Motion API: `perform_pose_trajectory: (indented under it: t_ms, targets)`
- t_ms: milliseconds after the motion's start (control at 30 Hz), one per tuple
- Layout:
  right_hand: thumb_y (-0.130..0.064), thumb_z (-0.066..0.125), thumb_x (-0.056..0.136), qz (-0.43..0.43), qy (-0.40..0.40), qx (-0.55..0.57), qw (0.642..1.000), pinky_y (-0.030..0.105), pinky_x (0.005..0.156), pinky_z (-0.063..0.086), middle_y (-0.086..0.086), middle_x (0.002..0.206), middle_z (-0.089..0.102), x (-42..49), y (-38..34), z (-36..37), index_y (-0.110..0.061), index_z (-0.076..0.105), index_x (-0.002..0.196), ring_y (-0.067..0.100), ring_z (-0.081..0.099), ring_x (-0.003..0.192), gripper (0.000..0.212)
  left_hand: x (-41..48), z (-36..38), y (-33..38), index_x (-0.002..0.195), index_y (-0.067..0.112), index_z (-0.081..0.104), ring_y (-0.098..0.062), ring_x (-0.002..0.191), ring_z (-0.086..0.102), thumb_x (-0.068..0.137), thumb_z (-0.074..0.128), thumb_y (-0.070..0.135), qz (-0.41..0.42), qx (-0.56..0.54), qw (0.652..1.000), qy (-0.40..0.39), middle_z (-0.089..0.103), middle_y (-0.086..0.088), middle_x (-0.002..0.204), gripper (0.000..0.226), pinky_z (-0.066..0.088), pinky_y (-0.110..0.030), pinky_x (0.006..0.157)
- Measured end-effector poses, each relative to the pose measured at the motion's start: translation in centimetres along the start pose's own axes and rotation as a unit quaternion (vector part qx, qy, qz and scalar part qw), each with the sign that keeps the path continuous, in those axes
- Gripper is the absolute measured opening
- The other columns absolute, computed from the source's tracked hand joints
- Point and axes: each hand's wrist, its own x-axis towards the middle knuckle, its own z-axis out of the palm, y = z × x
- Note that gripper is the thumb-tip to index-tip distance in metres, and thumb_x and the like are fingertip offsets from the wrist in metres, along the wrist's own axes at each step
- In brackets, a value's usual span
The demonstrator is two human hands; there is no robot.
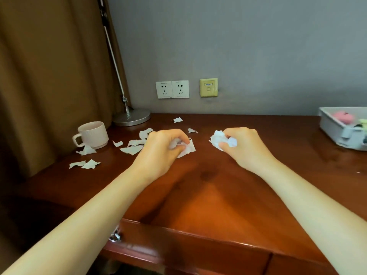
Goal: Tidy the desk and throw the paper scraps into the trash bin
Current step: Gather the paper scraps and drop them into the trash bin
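Note:
Torn white paper scraps [132,149] lie scattered over the left and middle of the reddish wooden desk [208,195]. My left hand [162,149] rests near the desk's middle, its curled fingers pinching a white scrap [188,150] against the wood. To its right, my right hand [242,147] grips a crumpled wad of scraps [217,140] just above the desk. Two more scraps lie farther back, one [177,120] near the wall and one [192,131] between my hands. No trash bin is in view.
A pale ribbed mug [93,135] stands at the left among scraps. Behind it sits a lamp's round metal base [132,117] with a slanted pole. A grey tray [341,130] with small items sits at the right edge. Brown curtain hangs left; wall sockets behind.

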Motion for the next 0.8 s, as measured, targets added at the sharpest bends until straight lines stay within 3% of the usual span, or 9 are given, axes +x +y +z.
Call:
perform_pose_trajectory:
  t_ms: [100, 200, 333, 533, 600, 700, 800]
  targets:
    - [-0.015, 0.057, 0.088, 0.018, 0.02, -0.006, 1.0, 0.024, 0.048, 0.024, -0.006, 0.054, 0.038, -2.1, 1.7, -3.1, -0.026, 0.033, 0.052, 0.013, 0.035, 0.053, 0.045, 0.1, 1.6, 3.3, 0.1, 0.023, 0.067, -0.01, 0.116, 0.056, 0.091, 0.058, 0.015, 0.05, -0.01, 0.999, -0.019, 0.065, 0.003, 0.118, 0.014, 0.028, 0.0, 0.079]
    - [-0.013, 0.057, 0.088, 0.044, 0.046, -0.009, 0.998, 0.016, 0.045, 0.027, -0.005, 0.053, 0.038, -5.1, 3.3, -6.2, -0.025, 0.035, 0.051, 0.011, 0.035, 0.051, 0.045, 0.1, 3.6, 6.9, 0.099, 0.023, 0.067, -0.005, 0.111, 0.058, 0.091, 0.059, 0.015, 0.106, -0.028, 0.993, -0.043, 0.066, 0.006, 0.115, 0.014, 0.028, 0.009, 0.069]
    - [-0.014, 0.06, 0.088, 0.085, 0.084, 0.001, 0.993, 0.004, 0.051, 0.034, -0.008, 0.053, 0.038, -10.4, 5.4, -9.8, -0.032, 0.035, 0.053, 0.008, 0.039, 0.053, 0.047, -0.5, 6.5, 11.7, 0.096, 0.021, 0.069, -0.003, 0.104, 0.061, 0.089, 0.061, 0.013, 0.176, -0.072, 0.979, -0.07, 0.068, 0.008, 0.108, 0.014, 0.032, 0.009, 0.073]
    - [-0.016, 0.063, 0.086, 0.172, 0.138, -0.017, 0.975, 0.015, 0.05, 0.028, -0.009, 0.051, 0.035, -19.0, 9.3, -14.3, -0.037, 0.033, 0.052, 0.006, 0.039, 0.053, 0.05, -2.6, 11.8, 18.2, 0.092, 0.025, 0.069, 0.002, 0.097, 0.061, 0.088, 0.063, 0.011, 0.242, -0.142, 0.948, -0.153, 0.064, 0.019, 0.1, 0.015, 0.038, 0.005, 0.076]
    - [-0.019, 0.063, 0.085, 0.204, 0.14, -0.032, 0.968, 0.022, 0.051, 0.031, -0.006, 0.053, 0.041, -21.8, 10.4, -15.4, -0.032, 0.04, 0.053, 0.009, 0.042, 0.056, 0.041, -3.6, 13.5, 20.2, 0.092, 0.026, 0.068, 0.002, 0.096, 0.061, 0.089, 0.062, 0.012, 0.273, -0.151, 0.931, -0.188, 0.067, 0.017, 0.102, 0.016, 0.042, -0.002, 0.078]
    - [-0.019, 0.063, 0.083, 0.239, 0.161, -0.06, 0.956, 0.03, 0.055, 0.026, 0.0, 0.057, 0.036, -26.3, 12.0, -16.9, -0.014, 0.043, 0.058, 0.014, 0.027, 0.06, 0.032, -5.4, 16.3, 23.5, 0.092, 0.024, 0.069, -0.003, 0.089, 0.062, 0.088, 0.063, 0.011, 0.331, -0.169, 0.9, -0.228, 0.071, 0.009, 0.098, 0.015, 0.046, -0.013, 0.078]
    - [-0.019, 0.066, 0.081, 0.279, 0.187, -0.092, 0.937, 0.025, 0.054, 0.025, 0.015, 0.064, 0.042, -30.7, 12.6, -18.2, -0.001, 0.052, 0.069, 0.017, 0.029, 0.061, 0.026, -7.5, 18.8, 26.5, 0.091, 0.02, 0.071, 0.006, 0.069, 0.054, 0.088, 0.063, 0.008, 0.374, -0.208, 0.866, -0.259, 0.066, 0.013, 0.073, 0.015, 0.04, -0.007, 0.062]
